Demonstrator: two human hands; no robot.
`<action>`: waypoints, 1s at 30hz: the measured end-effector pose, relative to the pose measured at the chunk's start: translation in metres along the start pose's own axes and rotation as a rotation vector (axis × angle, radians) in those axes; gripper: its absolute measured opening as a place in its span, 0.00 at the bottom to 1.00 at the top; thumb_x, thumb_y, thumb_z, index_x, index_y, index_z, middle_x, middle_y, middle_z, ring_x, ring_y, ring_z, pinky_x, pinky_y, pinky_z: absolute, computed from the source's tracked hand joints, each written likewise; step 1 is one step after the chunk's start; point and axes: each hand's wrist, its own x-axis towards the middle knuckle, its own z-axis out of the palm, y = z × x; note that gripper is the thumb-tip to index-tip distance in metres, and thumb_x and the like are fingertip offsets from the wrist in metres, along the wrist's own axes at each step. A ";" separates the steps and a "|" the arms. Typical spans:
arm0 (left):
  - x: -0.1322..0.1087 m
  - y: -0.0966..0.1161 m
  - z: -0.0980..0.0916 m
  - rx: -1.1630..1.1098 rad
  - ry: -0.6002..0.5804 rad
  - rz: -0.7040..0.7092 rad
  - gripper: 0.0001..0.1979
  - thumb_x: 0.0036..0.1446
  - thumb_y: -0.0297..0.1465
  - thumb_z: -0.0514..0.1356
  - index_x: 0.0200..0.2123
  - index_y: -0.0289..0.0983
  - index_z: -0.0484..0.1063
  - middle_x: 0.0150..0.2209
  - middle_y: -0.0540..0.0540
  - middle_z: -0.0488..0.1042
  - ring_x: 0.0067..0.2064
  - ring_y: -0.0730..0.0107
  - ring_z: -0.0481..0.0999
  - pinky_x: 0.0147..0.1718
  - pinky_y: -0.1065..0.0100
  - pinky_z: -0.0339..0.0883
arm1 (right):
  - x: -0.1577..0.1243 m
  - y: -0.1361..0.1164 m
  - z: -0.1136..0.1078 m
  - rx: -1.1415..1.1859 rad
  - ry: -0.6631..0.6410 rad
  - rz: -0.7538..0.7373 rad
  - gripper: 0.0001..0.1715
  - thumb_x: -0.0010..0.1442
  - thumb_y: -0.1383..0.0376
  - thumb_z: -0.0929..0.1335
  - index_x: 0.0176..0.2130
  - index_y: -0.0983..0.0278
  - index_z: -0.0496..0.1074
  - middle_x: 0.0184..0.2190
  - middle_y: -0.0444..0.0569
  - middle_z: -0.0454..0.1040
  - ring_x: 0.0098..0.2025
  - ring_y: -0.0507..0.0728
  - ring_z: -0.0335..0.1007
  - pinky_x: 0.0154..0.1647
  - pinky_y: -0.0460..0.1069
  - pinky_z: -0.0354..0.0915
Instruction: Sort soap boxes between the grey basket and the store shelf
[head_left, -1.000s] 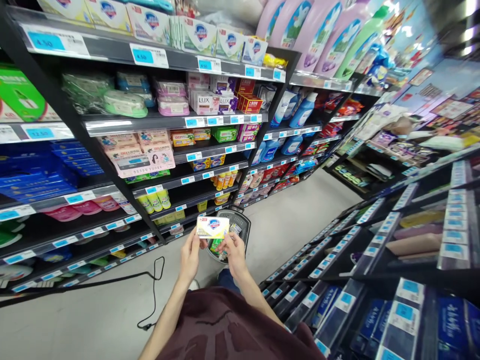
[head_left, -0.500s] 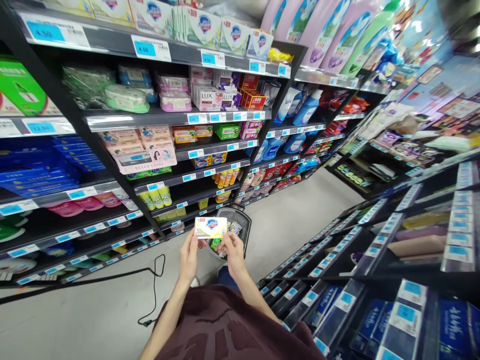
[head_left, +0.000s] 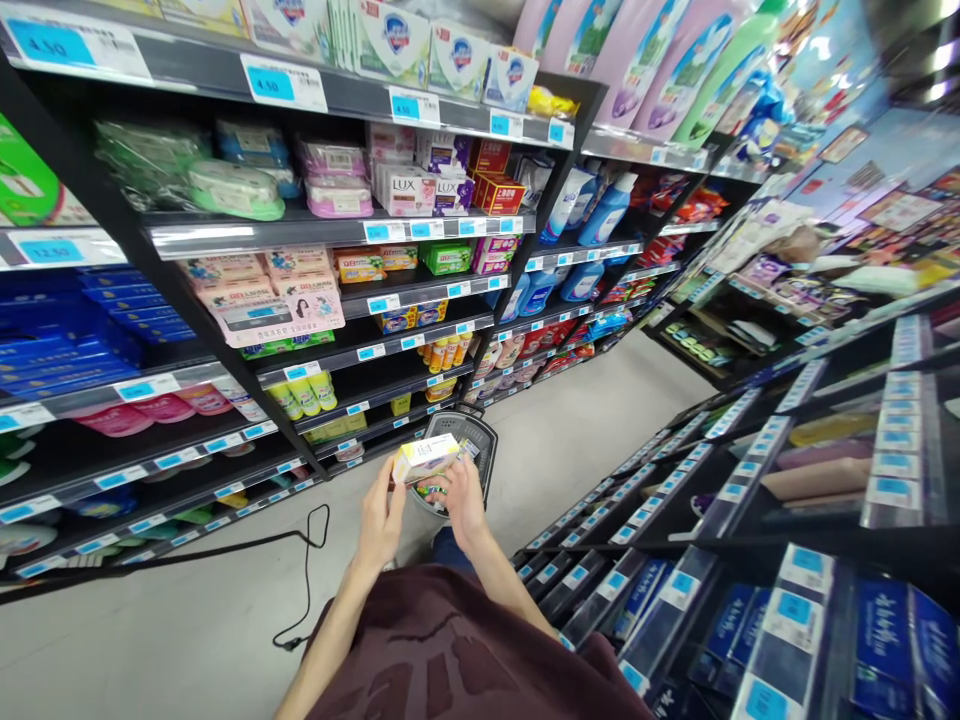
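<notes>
A white and yellow soap box [head_left: 426, 459] is held in front of my body, over the shopping basket. My left hand [head_left: 381, 515] grips its left end between thumb and fingers. The box is tilted, so a narrow printed side faces up toward me. Beside its right end is my right hand [head_left: 463, 503], its fingers apart and partly under the box; whether the fingertips touch it I cannot tell. The grey basket [head_left: 489, 455] stands on the floor beyond my hands, holding several small packaged goods that are partly hidden.
Shelves of boxed soap [head_left: 405, 190], soap packs and detergent bottles [head_left: 630, 75] rise ahead and to the left. Another shelf rack [head_left: 739, 480] runs close along my right. A black cable [head_left: 307, 560] lies on the pale floor [head_left: 187, 640] at left.
The soap box has been turned from its front logo face to a narrow side. My right hand's fingers have loosened from its right end. The view has shifted slightly.
</notes>
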 end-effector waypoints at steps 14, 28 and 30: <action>0.001 -0.007 0.000 -0.220 -0.137 -0.166 0.31 0.65 0.50 0.53 0.65 0.39 0.60 0.51 0.41 0.73 0.36 0.67 0.74 0.44 0.59 0.71 | 0.001 0.006 -0.001 -0.011 0.150 -0.117 0.32 0.56 0.49 0.70 0.56 0.61 0.70 0.46 0.50 0.77 0.40 0.58 0.75 0.29 0.48 0.72; -0.010 -0.027 0.011 -0.281 0.065 0.126 0.29 0.56 0.34 0.66 0.60 0.40 0.62 0.61 0.35 0.67 0.62 0.54 0.71 0.52 0.59 0.75 | 0.007 0.011 -0.001 0.198 0.239 -0.133 0.18 0.55 0.55 0.72 0.44 0.59 0.74 0.43 0.44 0.78 0.43 0.54 0.73 0.41 0.47 0.68; -0.010 -0.024 0.011 -0.215 0.063 0.229 0.29 0.57 0.31 0.66 0.60 0.41 0.61 0.62 0.35 0.66 0.63 0.54 0.69 0.50 0.60 0.76 | 0.007 0.010 -0.002 0.179 0.270 -0.155 0.15 0.54 0.56 0.73 0.41 0.59 0.73 0.40 0.43 0.77 0.40 0.53 0.73 0.39 0.46 0.67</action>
